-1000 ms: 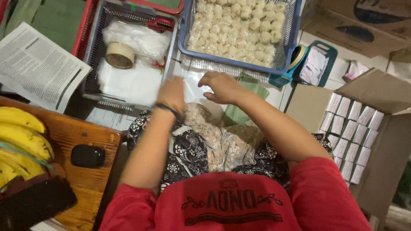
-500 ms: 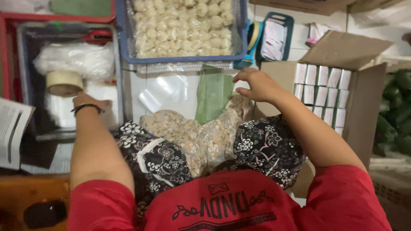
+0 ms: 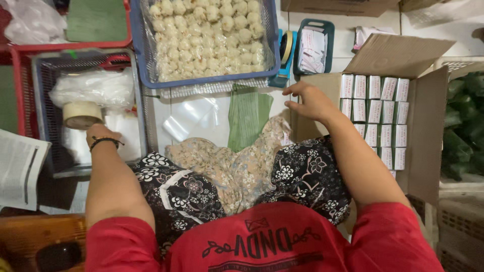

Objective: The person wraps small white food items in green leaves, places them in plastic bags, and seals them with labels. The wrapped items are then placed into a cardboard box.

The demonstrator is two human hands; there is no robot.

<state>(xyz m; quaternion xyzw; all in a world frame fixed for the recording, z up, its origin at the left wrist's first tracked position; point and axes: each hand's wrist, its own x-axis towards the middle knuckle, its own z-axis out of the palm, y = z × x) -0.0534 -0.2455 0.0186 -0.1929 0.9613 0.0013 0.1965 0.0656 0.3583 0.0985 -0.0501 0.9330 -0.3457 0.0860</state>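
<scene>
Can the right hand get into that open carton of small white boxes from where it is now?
Probably yes. The right hand hovers at the near wall of the cardboard carton, whose flaps stand open. The rows of small white boxes lie uncovered just beyond its fingers, with nothing between them.

1. The blue basket (image 3: pixel 138 45) at twelve o'clock was glossy moulded plastic, lined with clear film.
2. The dumplings (image 3: pixel 209 35) inside it looked pale, matt and doughy.
3. The grey basket (image 3: pixel 43 106) at ten o'clock was dull plastic mesh; the tape roll (image 3: pixel 80 115) in it was matt paper, beside crinkled translucent plastic bags (image 3: pixel 93 86).
4. The cardboard box (image 3: pixel 426 121) at three o'clock was rough brown card, holding smooth white paper cartons (image 3: pixel 375 88).
5. The green leaf strip (image 3: pixel 247 116) looked ribbed and matt.
6. The lap cloth (image 3: pixel 237 168) was soft printed fabric.
</scene>
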